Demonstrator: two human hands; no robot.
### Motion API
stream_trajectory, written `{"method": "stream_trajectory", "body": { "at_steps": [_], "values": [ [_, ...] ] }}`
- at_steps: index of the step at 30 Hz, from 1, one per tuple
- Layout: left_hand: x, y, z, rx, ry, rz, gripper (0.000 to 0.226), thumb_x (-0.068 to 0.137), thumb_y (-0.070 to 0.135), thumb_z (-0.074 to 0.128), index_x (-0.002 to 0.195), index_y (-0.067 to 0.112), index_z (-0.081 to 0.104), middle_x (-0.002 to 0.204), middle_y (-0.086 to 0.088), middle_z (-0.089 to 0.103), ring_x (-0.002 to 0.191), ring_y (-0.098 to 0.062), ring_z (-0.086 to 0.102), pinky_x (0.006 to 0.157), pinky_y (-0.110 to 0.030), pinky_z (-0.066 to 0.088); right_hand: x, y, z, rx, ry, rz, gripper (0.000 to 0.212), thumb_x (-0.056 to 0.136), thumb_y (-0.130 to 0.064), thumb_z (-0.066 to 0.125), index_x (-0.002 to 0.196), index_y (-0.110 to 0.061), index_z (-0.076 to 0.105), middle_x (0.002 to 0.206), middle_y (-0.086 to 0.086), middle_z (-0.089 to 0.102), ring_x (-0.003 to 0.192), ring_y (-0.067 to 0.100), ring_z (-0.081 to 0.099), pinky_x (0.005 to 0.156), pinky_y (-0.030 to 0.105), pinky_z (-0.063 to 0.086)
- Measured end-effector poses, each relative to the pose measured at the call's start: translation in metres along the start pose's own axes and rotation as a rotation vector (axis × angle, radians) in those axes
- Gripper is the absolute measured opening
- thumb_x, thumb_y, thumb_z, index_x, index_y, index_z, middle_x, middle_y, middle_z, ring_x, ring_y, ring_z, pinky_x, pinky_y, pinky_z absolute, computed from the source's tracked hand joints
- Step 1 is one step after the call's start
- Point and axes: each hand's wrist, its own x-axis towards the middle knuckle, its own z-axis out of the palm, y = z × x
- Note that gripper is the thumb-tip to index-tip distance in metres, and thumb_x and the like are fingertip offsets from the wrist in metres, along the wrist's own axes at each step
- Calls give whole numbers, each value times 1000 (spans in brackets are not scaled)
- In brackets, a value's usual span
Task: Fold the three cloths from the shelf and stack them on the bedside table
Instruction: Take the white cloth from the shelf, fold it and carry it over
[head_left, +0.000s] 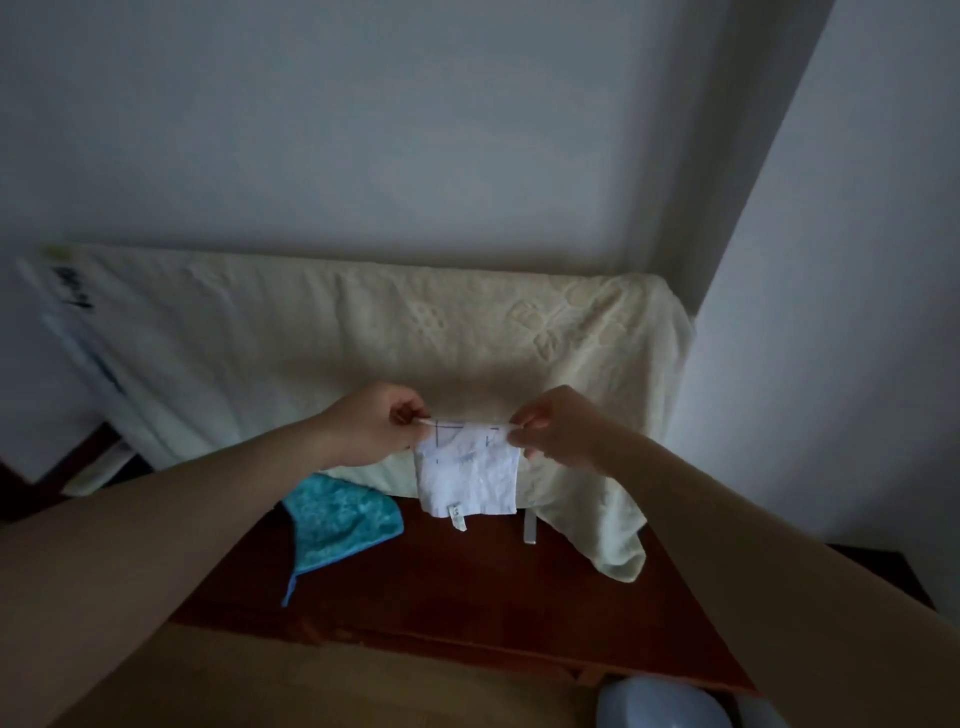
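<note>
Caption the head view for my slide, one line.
Both hands, left and right, pinch a white cloth above the wooden table.

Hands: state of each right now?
Left hand: pinches the top left corner of the white cloth.
Right hand: pinches its top right corner.

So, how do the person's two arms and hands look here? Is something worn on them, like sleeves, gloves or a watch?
Both forearms are bare as far as the picture shows: no sleeve reaches into view. The left hand and the right hand wear no gloves. No watch, bracelet or ring can be seen on the wrists or fingers, though the light is dim and small things could be missed.
</note>
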Motion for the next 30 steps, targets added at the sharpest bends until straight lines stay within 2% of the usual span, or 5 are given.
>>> {"method": "stream_trajectory", "body": {
  "at_steps": [3, 9, 24, 26, 30],
  "values": [
    [-14, 3, -13, -241, 107, -79, 3, 93, 14, 68, 96, 12, 70, 95, -8, 75, 92, -20, 73, 85, -33, 60, 8, -19, 5, 203, 6, 3, 11, 92, -18, 72, 104, -16, 72, 90, 2, 76, 81, 14, 75, 79, 33, 62],
    [-37, 13, -27, -634, 313, -169, 14, 95, 4, 62, 106, 3, 70, 102, -15, 75, 93, -22, 73, 71, -28, 60, 13, -56, 19, 677, -51, 51, 19, 98, -16, 65, 114, -7, 72, 110, 16, 76, 96, 26, 75, 89, 41, 62],
    [-131, -43, -138, -809, 556, -113, 16, 96, 12, 65, 110, 11, 72, 104, -15, 73, 88, -22, 70, 69, -33, 58, 19, -209, 88, 573, -100, -54, 21, 104, -27, 57, 113, -12, 69, 107, 16, 74, 83, 27, 75, 73, 42, 63],
    [-148, -59, -155, -919, 511, -98, 24, 98, 14, 63, 120, 7, 69, 105, -13, 73, 93, -23, 70, 73, -31, 58, 19, -234, 108, 583, -76, -71, 21, 104, -26, 57, 111, -9, 68, 107, 18, 73, 78, 25, 74, 71, 41, 62],
    [-187, -97, -173, -1055, 249, -93, 37, 97, 26, 64, 127, 3, 66, 124, -15, 70, 118, -32, 65, 107, -44, 48, 22, -282, 148, 585, -36, -89, 18, 104, -25, 58, 107, -11, 69, 107, 20, 74, 78, 29, 74, 65, 38, 60]
  ]
}}
